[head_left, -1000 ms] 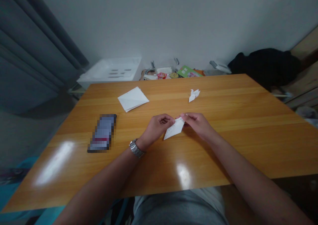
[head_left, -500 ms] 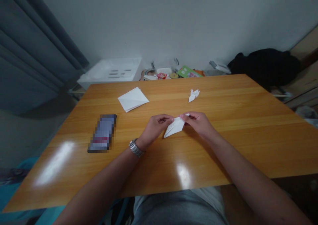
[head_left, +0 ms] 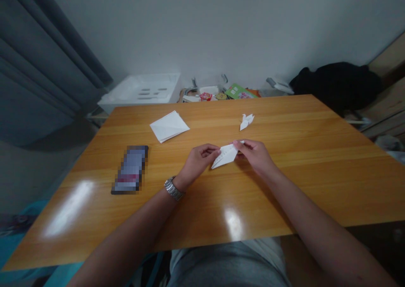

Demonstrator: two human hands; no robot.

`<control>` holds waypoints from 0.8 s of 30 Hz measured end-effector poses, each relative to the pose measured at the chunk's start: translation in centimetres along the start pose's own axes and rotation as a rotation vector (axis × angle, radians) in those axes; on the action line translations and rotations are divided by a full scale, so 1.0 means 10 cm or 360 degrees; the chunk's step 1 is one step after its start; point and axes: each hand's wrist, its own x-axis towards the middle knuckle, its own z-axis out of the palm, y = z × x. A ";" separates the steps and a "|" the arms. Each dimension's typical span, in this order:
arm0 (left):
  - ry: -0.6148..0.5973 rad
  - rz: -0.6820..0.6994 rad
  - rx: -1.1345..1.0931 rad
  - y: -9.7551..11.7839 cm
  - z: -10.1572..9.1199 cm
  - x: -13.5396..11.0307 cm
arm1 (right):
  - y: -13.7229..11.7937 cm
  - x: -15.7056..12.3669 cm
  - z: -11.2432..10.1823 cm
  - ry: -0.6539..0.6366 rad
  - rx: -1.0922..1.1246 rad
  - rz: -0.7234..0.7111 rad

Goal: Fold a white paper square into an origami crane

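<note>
The left hand (head_left: pixel 198 164) and the right hand (head_left: pixel 255 156) are apart, with a narrow folded white paper (head_left: pixel 225 156) spanning the gap between them. Its long axis runs slantwise across the view, with one pointed end aimed down and to the left, toward the person's left forearm, and the other aimed up and to the right. The right hand pinches the upper right end between thumb and fingers. The fingertips (head_left: pixel 217 151) of the left hand press on the paper's upper left edge, and the lower left point sticks out past them, free. The paper is held over the counter (head_left: pixel 202 219), close above it or resting on it; I can't tell which.

A metal wristwatch (head_left: pixel 173 188) circles the left wrist. On the wooden counter, a paper crane (head_left: pixel 247 121) stands ahead of the hands, and a folded white paper square (head_left: pixel 169 126) lies further left. A phone (head_left: pixel 129 169), blurred, lies left of the hands. Past the far edge are a white plastic box (head_left: pixel 141 88), a green booklet (head_left: pixel 239 92) and a dark cloth heap (head_left: pixel 335 83). A grey curtain (head_left: pixel 38 67) hangs at the left, before a pale wall (head_left: pixel 202 25).
</note>
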 end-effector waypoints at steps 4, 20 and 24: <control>-0.0073 -0.0031 -0.0093 -0.04 0.01 -0.01 | 0.02 0.03 -0.02 0.0122 0.0106 -0.0004; 0.0085 0.0161 0.0226 0.04 -0.10 0.03 | -0.03 -0.07 0.03 -0.0623 -0.0385 -0.0029; 0.0061 0.0095 -0.0013 0.08 -0.05 0.01 | -0.04 -0.11 0.07 -0.0642 -0.0442 -0.0027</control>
